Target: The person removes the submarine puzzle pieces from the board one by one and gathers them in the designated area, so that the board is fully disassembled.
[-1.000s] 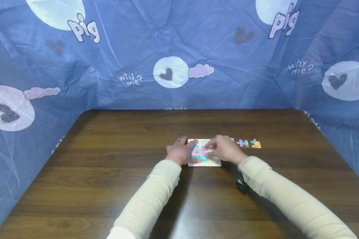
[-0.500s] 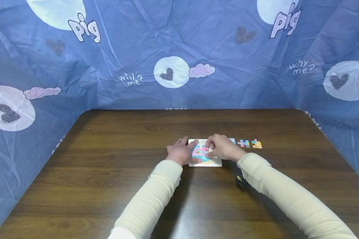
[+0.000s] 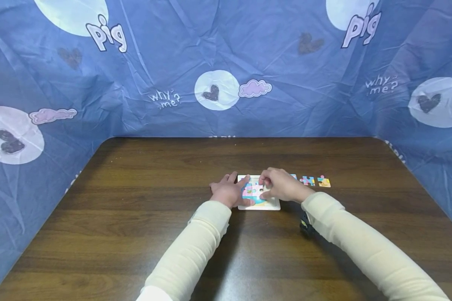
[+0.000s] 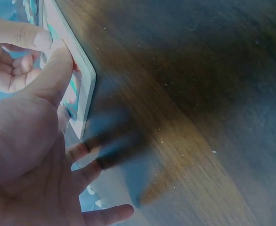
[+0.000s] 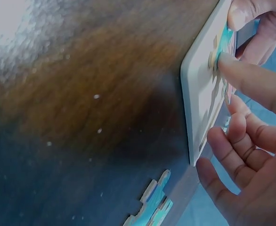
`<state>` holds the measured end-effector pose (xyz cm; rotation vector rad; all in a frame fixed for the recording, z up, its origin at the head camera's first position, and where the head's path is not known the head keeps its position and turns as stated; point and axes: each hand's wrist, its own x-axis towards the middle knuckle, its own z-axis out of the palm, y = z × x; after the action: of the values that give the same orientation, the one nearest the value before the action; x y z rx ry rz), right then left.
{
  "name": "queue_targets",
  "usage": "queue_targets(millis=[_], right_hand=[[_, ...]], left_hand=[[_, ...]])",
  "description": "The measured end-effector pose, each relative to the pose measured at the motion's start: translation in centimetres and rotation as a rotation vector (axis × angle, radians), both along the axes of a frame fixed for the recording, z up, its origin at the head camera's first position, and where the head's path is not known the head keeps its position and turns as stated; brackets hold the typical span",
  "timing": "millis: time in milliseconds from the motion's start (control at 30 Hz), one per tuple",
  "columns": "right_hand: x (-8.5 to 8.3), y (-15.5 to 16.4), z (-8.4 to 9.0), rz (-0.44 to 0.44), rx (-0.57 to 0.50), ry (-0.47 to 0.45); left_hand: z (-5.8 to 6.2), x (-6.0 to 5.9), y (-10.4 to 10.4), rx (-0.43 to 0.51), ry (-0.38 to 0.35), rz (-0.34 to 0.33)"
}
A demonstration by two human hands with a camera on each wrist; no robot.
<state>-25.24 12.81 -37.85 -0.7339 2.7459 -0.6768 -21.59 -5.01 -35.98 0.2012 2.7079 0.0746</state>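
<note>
A white-framed jigsaw puzzle board [image 3: 273, 206] lies flat on the table, its left part filled with pink and blue pieces. My left hand [image 3: 227, 192] rests on the board's left edge with fingers spread; in the left wrist view its thumb [image 4: 58, 70] lies over the frame. From the right, my right hand [image 3: 284, 186] reaches over the board, pinching a puzzle piece [image 3: 258, 190] between thumb and index finger at the board's middle. In the right wrist view, its other fingers [image 5: 232, 150] curl loosely. The right hand hides part of the board.
Two loose puzzle pieces, one pink and blue [image 3: 307, 180] and one yellow-orange [image 3: 324, 181], lie right of the board on the brown wooden table [image 3: 143, 234]. Another blue piece [image 3: 294, 176] shows partly behind my right hand. A blue printed cloth [image 3: 286, 117] hangs behind.
My right hand's fingers have shifted slightly at the same spot on the board, with the piece between them. The left hand stays put.
</note>
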Motion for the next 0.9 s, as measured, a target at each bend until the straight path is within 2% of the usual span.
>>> queue_targets(millis=[67,233,267,467,567,700,900], right_hand=[[0.1,0.0,0.0,0.001,0.000,0.009],[0.4,0.1,0.2,-0.007,0.025,0.028],[0.5,0.1,0.2,-0.005,0.036,0.043],[1.0,0.1,0.5,0.034,0.098,0.216],[1.0,0.1,0.4,0.049,0.113,0.270],[0.7,0.8,0.4,0.037,0.075,0.248],[0.4,3.1,1.1,0.001,-0.091,0.153]], left_hand=[[-0.9,-0.6,0.0,-0.007,0.005,-0.003],[-1.1,-0.7,0.2,-0.003,-0.003,0.008],[-0.7,-0.4,0.2,-0.001,-0.008,0.011],[-0.9,-0.5,0.1,-0.005,-0.006,0.007],[-0.3,-0.1,0.1,0.005,-0.017,0.015],[0.1,0.1,0.2,0.017,-0.020,0.011],[0.1,0.1,0.1,0.020,-0.029,0.019]])
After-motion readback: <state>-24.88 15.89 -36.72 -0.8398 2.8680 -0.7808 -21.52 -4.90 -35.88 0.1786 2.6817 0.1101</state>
